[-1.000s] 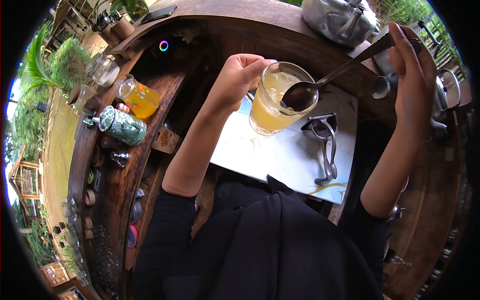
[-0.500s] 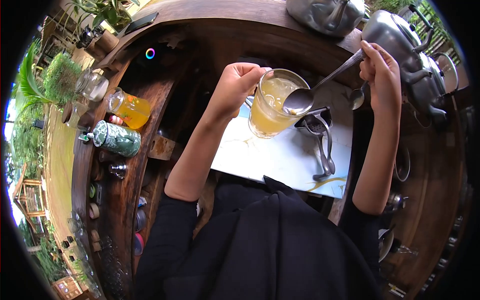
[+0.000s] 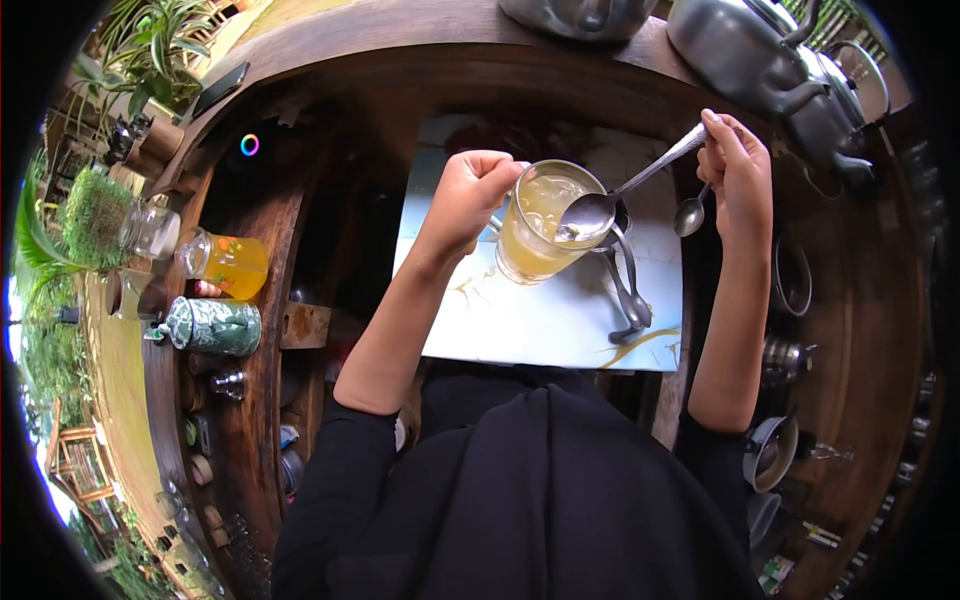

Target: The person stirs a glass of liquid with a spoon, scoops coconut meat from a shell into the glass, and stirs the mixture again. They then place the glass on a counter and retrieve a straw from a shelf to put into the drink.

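My left hand [image 3: 468,200] is closed round the handle of a glass mug [image 3: 525,240], which holds a cloudy yellow drink with what looks like ice. The mug tilts slightly above a white marbled board [image 3: 500,320]. Between the fingertips of my right hand [image 3: 738,175] is the handle end of a large metal spoon [image 3: 590,214], its bowl over the mug's rim. A smaller spoon [image 3: 690,215] hangs bowl-down from the same hand. Behind the mug, a metal citrus squeezer [image 3: 628,290] lies on the board, partly hidden.
Metal kettles [image 3: 740,50] stand on the wooden counter at the upper right. On the left ledge are a jar of orange drink [image 3: 232,265], a green speckled enamel pot [image 3: 215,325] and a clear jar [image 3: 150,232]. A phone [image 3: 220,88] lies at the upper left.
The camera view has shifted, so the surroundings sit further left and more of the board shows. Both hands keep their holds; the large spoon's bowl stays at the mug's rim.
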A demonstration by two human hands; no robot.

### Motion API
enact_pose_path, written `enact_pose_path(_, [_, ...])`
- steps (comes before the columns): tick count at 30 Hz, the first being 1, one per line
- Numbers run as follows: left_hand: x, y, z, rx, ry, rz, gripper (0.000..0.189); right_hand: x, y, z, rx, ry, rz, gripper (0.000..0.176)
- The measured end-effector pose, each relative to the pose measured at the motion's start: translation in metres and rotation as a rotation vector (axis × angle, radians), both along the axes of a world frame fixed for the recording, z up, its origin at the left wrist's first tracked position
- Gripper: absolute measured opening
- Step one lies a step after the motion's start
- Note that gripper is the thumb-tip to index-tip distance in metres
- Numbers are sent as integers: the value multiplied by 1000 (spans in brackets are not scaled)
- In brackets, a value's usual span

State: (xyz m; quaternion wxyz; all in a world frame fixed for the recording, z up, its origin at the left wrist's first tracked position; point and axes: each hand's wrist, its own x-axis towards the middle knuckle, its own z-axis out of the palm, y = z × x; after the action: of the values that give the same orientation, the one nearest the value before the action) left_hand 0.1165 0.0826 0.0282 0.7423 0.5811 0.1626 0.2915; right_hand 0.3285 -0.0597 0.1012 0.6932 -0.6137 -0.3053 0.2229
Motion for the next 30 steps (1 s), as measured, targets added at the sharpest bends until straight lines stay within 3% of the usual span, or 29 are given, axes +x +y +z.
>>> enact_pose_path(8, [2,4,-21,23,15,34,29,29,-35,-2,140,42,-167,13])
enact_pose_path(13, [-17,5,-26,24,40,107,29,43,-61,-23,49,-90,-367,18])
enact_pose_path(19, [-37,10,-25,14,29,173,31,42,-48,-77,-210,-702,-714,22])
enact_pose_path(24, [-43,11,-22,23,12,198,32,12,-33,-98,-322,-1166,-561,11])
enact_pose_path(27, [-47,11,-18,13,10,215,32,-2,-33,-75,-191,-1248,-555,9])
enact_pose_path(30, [-50,13,-16,19,-12,209,28,-24,-39,-28,55,-972,-612,8])
